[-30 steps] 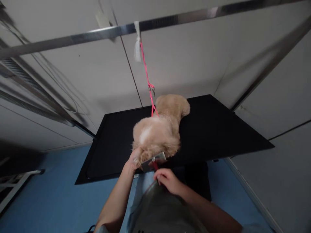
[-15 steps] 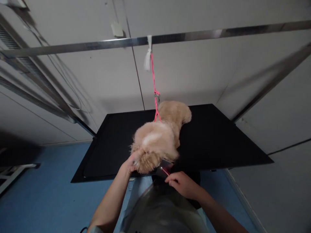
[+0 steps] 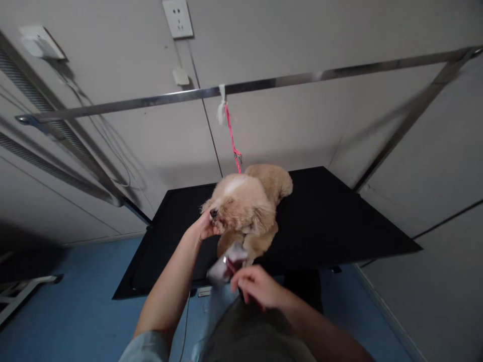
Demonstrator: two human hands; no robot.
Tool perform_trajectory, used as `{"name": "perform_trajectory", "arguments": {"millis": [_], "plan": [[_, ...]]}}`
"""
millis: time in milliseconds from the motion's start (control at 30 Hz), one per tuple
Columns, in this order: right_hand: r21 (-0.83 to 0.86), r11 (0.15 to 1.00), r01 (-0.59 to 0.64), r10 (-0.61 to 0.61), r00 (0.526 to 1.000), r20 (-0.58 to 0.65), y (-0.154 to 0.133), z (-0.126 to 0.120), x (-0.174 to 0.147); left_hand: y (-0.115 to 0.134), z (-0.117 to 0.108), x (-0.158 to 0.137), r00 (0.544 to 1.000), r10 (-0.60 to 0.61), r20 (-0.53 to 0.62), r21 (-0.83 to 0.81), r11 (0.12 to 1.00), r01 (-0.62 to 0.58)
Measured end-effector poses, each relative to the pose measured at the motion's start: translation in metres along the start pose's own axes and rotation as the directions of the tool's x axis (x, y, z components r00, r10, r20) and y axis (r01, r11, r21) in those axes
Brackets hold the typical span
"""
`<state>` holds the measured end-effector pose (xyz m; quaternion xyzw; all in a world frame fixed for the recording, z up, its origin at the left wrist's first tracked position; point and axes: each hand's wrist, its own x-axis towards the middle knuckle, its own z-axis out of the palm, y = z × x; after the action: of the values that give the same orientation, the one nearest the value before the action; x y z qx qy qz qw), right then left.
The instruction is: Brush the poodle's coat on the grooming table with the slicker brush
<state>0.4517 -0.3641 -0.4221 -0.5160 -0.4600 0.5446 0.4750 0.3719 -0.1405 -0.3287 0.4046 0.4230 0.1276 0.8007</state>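
Note:
A fluffy tan dog point(image 3: 241, 201) is on the black table top, its head toward me and a paler patch on top. My left hand point(image 3: 205, 226) grips the dog's muzzle from the side and below, next to its dark nose. In my right hand point(image 3: 258, 286) is the red handle of a slicker brush point(image 3: 228, 264), smeared by motion. The wide brush head is just in front of the dog's chest and front legs; whether it touches the fur I cannot tell. A pink lead point(image 3: 232, 133) runs up from behind the dog's head.
The grooming table point(image 3: 339, 221) has a metal crossbar point(image 3: 158, 100) above it, where a white tie point(image 3: 222, 103) holds the lead. Ribbed hoses point(image 3: 68, 136) hang at the left. Behind stands a pale wall with a socket point(image 3: 178, 19). The floor point(image 3: 86, 291) is blue.
The dog's head has tilted up in my left hand, so its nose now shows. My right hand has moved the brush leftward, away from the side of the head. The whole view has shifted slightly.

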Motion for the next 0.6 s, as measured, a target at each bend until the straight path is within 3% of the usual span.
{"name": "perform_trajectory", "arguments": {"millis": [67, 167, 267, 333, 367, 433, 467, 533, 600], "plan": [[-0.169, 0.981, 0.094, -0.129, 0.969, -0.21, -0.017, -0.029, 0.02, 0.024, 0.012, 0.005, 0.996, 0.094, 0.001, 0.125, 0.988, -0.093], [-0.368, 0.928, 0.057, -0.213, 0.892, -0.398, -0.027, -0.065, 0.044, 0.052, 0.032, 0.011, 0.937, 0.342, -0.076, 0.226, 0.921, -0.318], [-0.349, 0.937, 0.019, -0.156, 0.917, -0.368, -0.029, -0.084, 0.056, 0.063, 0.049, 0.018, 0.816, 0.575, -0.06, 0.238, 0.802, -0.547], [-0.323, 0.938, 0.126, -0.237, 0.913, -0.331, -0.037, -0.094, 0.066, 0.063, 0.056, 0.024, 0.758, 0.65, 0.059, 0.204, 0.735, -0.646], [-0.321, 0.927, 0.194, -0.304, 0.889, -0.341, -0.042, -0.099, 0.071, 0.062, 0.058, 0.027, 0.72, 0.679, 0.14, 0.201, 0.693, -0.692], [-0.317, 0.915, 0.249, -0.367, 0.839, -0.402, -0.049, -0.108, 0.082, 0.064, 0.058, 0.033, 0.613, 0.734, 0.292, 0.268, 0.552, -0.79], [-0.296, 0.929, 0.221, -0.336, 0.837, -0.432, -0.047, -0.111, 0.085, 0.067, 0.057, 0.036, 0.558, 0.747, 0.361, 0.35, 0.446, -0.824], [-0.211, 0.974, 0.084, -0.173, 0.876, -0.451, -0.035, -0.109, 0.086, 0.079, 0.056, 0.042, 0.475, 0.757, 0.45, 0.553, 0.182, -0.813], [-0.124, 0.992, -0.036, -0.016, 0.919, -0.393, -0.023, -0.105, 0.083, 0.097, 0.061, 0.05, 0.39, 0.77, 0.505, 0.661, -0.054, -0.748]]}}
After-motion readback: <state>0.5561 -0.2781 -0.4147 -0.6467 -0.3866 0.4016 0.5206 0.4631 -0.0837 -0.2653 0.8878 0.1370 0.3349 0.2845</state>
